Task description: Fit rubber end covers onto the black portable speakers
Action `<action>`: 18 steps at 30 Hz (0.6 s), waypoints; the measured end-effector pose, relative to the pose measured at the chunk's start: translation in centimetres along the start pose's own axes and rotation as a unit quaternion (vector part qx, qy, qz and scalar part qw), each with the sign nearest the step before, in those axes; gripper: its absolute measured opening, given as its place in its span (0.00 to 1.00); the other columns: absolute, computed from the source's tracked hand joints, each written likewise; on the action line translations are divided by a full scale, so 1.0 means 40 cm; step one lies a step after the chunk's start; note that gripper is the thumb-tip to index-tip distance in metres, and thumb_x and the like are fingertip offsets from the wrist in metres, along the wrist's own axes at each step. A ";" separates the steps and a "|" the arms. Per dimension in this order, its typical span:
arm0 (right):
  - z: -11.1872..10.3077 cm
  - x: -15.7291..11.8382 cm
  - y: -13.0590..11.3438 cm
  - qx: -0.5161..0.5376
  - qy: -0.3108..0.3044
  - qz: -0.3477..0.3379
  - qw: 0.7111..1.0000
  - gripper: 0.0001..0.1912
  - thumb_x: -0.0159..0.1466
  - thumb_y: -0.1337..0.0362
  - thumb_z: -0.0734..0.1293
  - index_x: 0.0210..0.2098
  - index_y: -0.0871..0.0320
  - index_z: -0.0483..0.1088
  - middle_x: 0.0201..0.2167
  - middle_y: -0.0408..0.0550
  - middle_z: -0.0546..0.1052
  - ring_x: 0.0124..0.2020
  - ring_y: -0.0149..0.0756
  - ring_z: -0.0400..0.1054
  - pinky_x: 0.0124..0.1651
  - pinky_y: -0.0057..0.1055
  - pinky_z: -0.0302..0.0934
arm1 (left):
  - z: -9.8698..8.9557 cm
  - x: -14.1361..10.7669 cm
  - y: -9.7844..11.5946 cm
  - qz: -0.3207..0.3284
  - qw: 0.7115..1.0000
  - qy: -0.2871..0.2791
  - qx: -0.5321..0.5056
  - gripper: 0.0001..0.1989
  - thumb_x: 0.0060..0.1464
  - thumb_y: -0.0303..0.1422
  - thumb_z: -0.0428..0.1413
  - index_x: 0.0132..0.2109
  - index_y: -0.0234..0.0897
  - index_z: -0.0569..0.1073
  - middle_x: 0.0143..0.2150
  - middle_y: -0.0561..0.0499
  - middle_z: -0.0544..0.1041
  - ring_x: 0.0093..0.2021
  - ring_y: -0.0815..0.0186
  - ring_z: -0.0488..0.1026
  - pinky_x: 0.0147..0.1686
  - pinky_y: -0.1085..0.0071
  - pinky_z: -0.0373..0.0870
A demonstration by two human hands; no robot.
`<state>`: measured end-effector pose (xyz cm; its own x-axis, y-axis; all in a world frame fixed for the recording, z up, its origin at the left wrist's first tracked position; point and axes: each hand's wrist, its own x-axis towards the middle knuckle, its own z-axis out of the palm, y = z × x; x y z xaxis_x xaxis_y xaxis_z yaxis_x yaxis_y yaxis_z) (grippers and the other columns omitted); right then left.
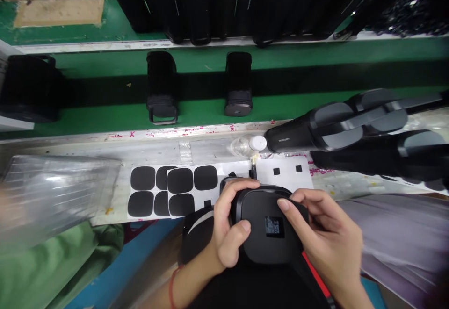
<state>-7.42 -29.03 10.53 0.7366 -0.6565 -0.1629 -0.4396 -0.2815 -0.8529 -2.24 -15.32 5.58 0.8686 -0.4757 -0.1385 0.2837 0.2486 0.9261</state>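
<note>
My left hand (pixel 228 225) grips the left side of a black speaker-like unit (pixel 270 239), held end-up over my lap. On its upward face lies a black rounded-square pad with a small label. My right hand (pixel 319 234) holds the right side, its forefinger pressing on the pad's top edge. Just beyond lie white backing sheets (pixel 185 187) carrying several black rounded-square pads.
A small clear bottle with a white cap (pixel 249 144) lies on the bench edge. Finished black units (pixel 336 126) are stacked at right. Two black units (pixel 162 87) stand on the green conveyor (pixel 105 73). A clear plastic tray (pixel 52 192) sits at left.
</note>
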 end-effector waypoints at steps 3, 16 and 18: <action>0.000 -0.001 0.002 -0.005 0.000 -0.007 1.000 0.09 0.60 0.57 0.72 0.31 0.52 0.70 0.20 0.34 0.62 0.22 0.25 0.47 0.24 0.27 0.44 | -0.003 0.000 0.000 0.001 1.000 -0.001 -0.006 0.25 0.49 0.40 0.55 0.55 0.41 0.73 0.54 0.46 0.73 0.55 0.50 0.70 0.57 0.56 0.63; -0.005 0.008 0.025 -0.040 -0.007 -0.106 0.994 0.08 0.64 0.61 0.71 0.33 0.52 0.67 0.19 0.32 0.64 0.18 0.22 0.50 0.19 0.19 0.48 | -0.021 0.009 -0.006 0.003 0.998 -0.056 -0.016 0.29 0.52 0.43 0.56 0.61 0.43 0.68 0.57 0.46 0.71 0.57 0.52 0.68 0.58 0.58 0.63; -0.008 0.012 0.026 -0.058 -0.017 -0.137 0.989 0.07 0.65 0.62 0.70 0.34 0.52 0.66 0.20 0.32 0.64 0.17 0.21 0.50 0.18 0.18 0.49 | -0.032 0.015 -0.012 0.026 0.995 -0.092 -0.014 0.33 0.53 0.43 0.57 0.65 0.45 0.61 0.61 0.46 0.68 0.60 0.53 0.67 0.60 0.59 0.62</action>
<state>-7.71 -29.85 9.73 0.8522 -0.5211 0.0478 -0.2758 -0.5248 -0.8053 -1.35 -14.64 4.61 0.7942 -0.6072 -0.0225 0.2543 0.2985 0.9199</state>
